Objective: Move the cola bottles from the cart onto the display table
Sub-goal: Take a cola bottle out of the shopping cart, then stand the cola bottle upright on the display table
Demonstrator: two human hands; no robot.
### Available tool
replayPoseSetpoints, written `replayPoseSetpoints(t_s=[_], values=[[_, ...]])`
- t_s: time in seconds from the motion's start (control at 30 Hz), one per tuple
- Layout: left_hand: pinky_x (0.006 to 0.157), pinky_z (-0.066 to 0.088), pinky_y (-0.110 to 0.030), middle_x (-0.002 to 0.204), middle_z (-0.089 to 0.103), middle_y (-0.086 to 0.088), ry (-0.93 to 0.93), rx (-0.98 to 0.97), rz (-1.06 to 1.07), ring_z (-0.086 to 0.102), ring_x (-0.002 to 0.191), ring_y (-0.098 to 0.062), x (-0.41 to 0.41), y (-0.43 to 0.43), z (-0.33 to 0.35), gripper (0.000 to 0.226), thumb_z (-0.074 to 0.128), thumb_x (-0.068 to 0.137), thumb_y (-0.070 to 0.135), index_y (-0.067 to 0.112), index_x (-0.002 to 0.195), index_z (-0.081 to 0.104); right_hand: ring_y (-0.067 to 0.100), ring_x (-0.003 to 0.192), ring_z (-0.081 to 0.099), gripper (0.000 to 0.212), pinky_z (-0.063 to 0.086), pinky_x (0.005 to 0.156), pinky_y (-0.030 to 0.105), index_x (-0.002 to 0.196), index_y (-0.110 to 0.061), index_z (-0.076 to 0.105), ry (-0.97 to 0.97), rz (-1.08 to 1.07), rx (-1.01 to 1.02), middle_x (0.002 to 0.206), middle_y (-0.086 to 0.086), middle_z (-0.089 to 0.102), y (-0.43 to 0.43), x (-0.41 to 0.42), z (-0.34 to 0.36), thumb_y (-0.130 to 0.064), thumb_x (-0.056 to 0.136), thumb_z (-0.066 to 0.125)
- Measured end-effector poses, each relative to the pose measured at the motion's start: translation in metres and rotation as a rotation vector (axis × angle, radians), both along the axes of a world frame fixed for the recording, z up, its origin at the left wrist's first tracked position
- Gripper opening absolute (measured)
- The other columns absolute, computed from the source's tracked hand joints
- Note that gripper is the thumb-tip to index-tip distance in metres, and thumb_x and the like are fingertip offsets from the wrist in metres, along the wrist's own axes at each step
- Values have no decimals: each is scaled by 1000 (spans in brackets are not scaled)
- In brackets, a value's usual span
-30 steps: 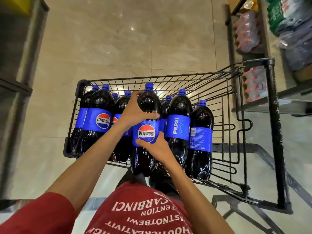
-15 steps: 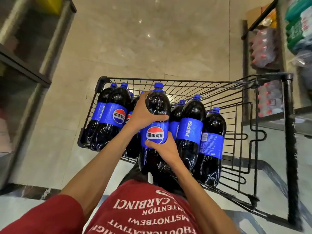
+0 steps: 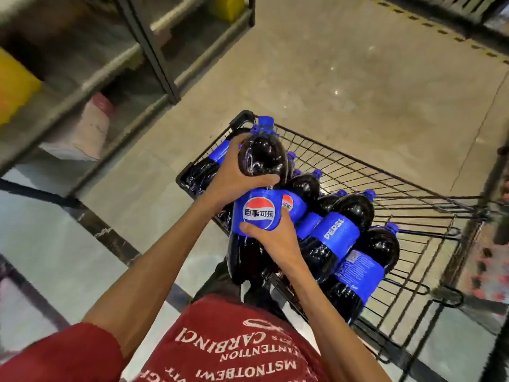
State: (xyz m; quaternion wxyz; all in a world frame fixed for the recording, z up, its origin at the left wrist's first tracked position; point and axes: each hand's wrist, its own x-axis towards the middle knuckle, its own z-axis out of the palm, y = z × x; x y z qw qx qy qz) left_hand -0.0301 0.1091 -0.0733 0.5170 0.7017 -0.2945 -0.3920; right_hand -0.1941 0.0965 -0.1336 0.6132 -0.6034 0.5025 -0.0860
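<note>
I hold one large cola bottle (image 3: 260, 161) with a blue cap and blue label, raised above the black wire cart (image 3: 385, 188). My left hand (image 3: 234, 177) grips its dark upper shoulder from the left. My right hand (image 3: 272, 238) grips it lower down, thumb across the label's bottom edge. Several more cola bottles (image 3: 341, 235) stand packed in the cart behind and to the right of the held one. The display table is not in view.
Grey metal shelving (image 3: 148, 51) runs along the upper left, holding yellow packs (image 3: 13, 86) and a pale pink-topped container (image 3: 88, 128). Beige tiled floor (image 3: 358, 78) lies beyond the cart. A dark floor border strip (image 3: 104, 227) crosses at the left. Blurred red-and-white goods (image 3: 487, 271) sit at the right edge.
The held bottle has risen higher out of the cart in both hands. The view has swung left, bringing the left shelving in and pushing the cart toward the right.
</note>
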Motion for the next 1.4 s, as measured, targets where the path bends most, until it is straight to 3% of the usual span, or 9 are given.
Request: replayPoseSetpoints(t_s=[0.07, 0.2, 0.33, 0.47, 0.67, 0.77, 0.97, 1.2, 1.4], values=[[98, 48, -17, 131, 55, 13, 4, -32, 75, 59, 114, 8, 2, 18, 5, 98, 93, 66, 12, 22, 144, 34, 7, 98, 70, 86, 58, 89, 42, 117, -32, 60, 8, 81, -31, 107, -14, 73, 2, 3, 6, -63, 43, 89], [104, 48, -25, 139, 52, 8, -33, -108, 233, 57, 124, -2, 7, 55, 21, 106, 91, 57, 32, 19, 144, 32, 2, 97, 69, 88, 57, 88, 36, 118, -33, 56, -19, 230, -99, 107, -18, 71, 11, 17, 25, -62, 41, 88], [106, 45, -23, 142, 48, 6, -108, -179, 394, 54, 126, 0, 22, 95, 40, 110, 89, 56, 34, 9, 146, 30, -11, 90, 66, 83, 56, 81, 23, 119, -30, 56, -59, 397, -139, 106, -18, 70, 25, 47, 42, -49, 48, 95], [104, 50, -32, 144, 51, 4, -139, -196, 555, 57, 127, -6, 48, 148, 55, 108, 93, 59, 24, 17, 147, 31, 1, 96, 68, 90, 58, 85, 33, 118, -33, 52, -91, 555, -188, 105, -18, 69, 51, 89, 57, -60, 39, 87], [88, 55, -19, 137, 52, 14, -201, -219, 729, 60, 118, 1, 101, 235, 68, 100, 91, 68, 4, 23, 146, 31, -4, 93, 67, 86, 59, 83, 27, 122, -34, 51, -135, 757, -204, 106, -18, 68, 114, 167, 74, -44, 50, 97], [87, 52, -13, 132, 50, 24, -248, -224, 814, 58, 117, 6, 129, 277, 72, 101, 92, 66, 4, 23, 145, 32, -9, 90, 64, 84, 57, 77, 23, 123, -29, 50, -157, 831, -228, 102, -20, 66, 149, 206, 80, -37, 55, 99], [89, 54, -18, 138, 50, 16, -283, -244, 912, 58, 122, -3, 179, 350, 76, 103, 94, 63, 8, 24, 144, 33, -4, 92, 67, 91, 58, 79, 23, 121, -31, 50, -199, 919, -215, 106, -18, 68, 217, 272, 84, -55, 43, 90], [98, 56, -37, 144, 49, 8, -297, -249, 1014, 57, 128, -14, 227, 404, 76, 103, 93, 60, 17, 33, 144, 34, -3, 94, 67, 86, 59, 80, 23, 121, -33, 51, -230, 1010, -200, 110, -17, 69, 263, 338, 79, -44, 49, 96], [94, 57, -31, 143, 49, 5, -310, -270, 1072, 58, 126, -14, 280, 421, 85, 102, 91, 60, 14, 31, 142, 34, -1, 95, 67, 83, 60, 83, 27, 113, -41, 48, -270, 1058, -192, 108, -19, 68, 281, 402, 81, -53, 43, 92]])
